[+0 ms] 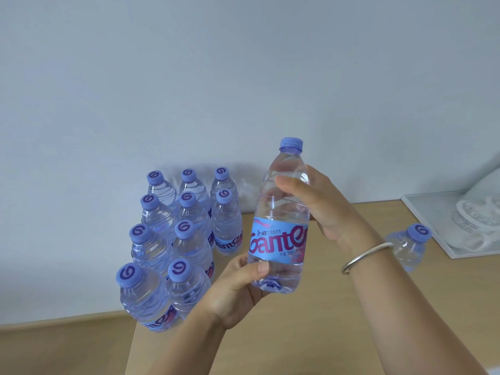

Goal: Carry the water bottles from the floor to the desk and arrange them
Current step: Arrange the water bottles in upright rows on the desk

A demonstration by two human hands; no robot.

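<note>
I hold one clear water bottle (pixel 281 220) with a blue cap and blue label upright above the wooden desk (pixel 324 307). My left hand (pixel 238 290) grips its base, thumb across the lower label. My right hand (pixel 322 209), a silver bangle on its wrist, grips its upper body from the right. Several identical bottles (pixel 178 239) stand in rows at the desk's left end, against the wall. Another bottle (pixel 408 244) stands on the desk to the right, partly hidden behind my right forearm.
A white tray-like board (pixel 433 212) holding a glass item lies at the desk's right rear. The white wall (pixel 216 77) runs right behind the desk. The desk's left edge drops to a wooden floor (pixel 62 347).
</note>
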